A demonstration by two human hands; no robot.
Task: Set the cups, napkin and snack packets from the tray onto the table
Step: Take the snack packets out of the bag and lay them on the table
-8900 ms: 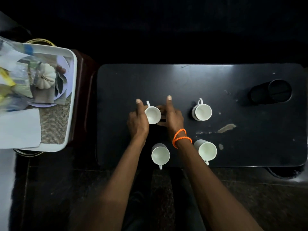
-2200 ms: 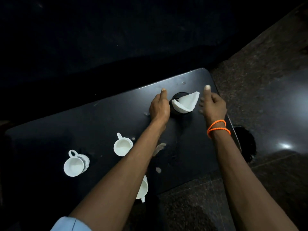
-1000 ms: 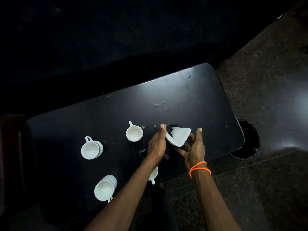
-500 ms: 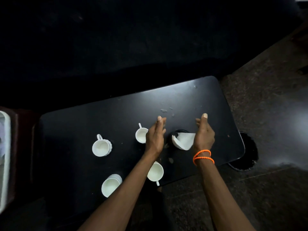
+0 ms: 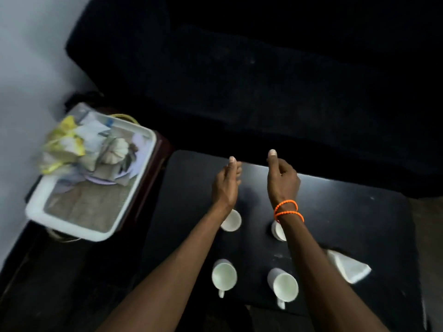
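The white tray [image 5: 72, 230] sits far left, off the tabletop [image 5: 359, 212], with the yellow snack packets [image 5: 61, 146] piled at its far end. They look light and crinkly, best pinched at an edge. Both hands are empty: the left hand [image 5: 225, 184] and right hand [image 5: 282, 179] hang half open. Four cups [image 5: 224, 276] and the soft napkin [image 5: 347, 267] are already down.
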